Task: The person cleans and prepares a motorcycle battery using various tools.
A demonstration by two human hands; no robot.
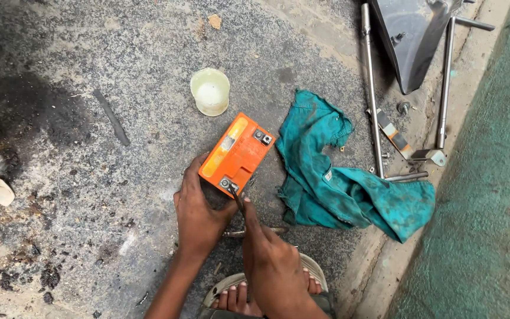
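Observation:
An orange box-shaped battery [235,152] with two metal terminals on top stands on the rough concrete ground. My left hand [198,214] grips its near left corner. My right hand [270,260] holds a thin dark tool [236,198], apparently a screwdriver, with its tip on the near terminal [228,185]. The far terminal [263,138] is bare. My sandalled foot [237,295] is just below the hands.
A crumpled teal rag [343,177] lies right of the battery. A pale plastic cup [210,91] stands behind it. Metal rods [372,88], a grey panel [411,35], bolts and a bracket lie at the upper right. A green surface [491,195] runs along the right.

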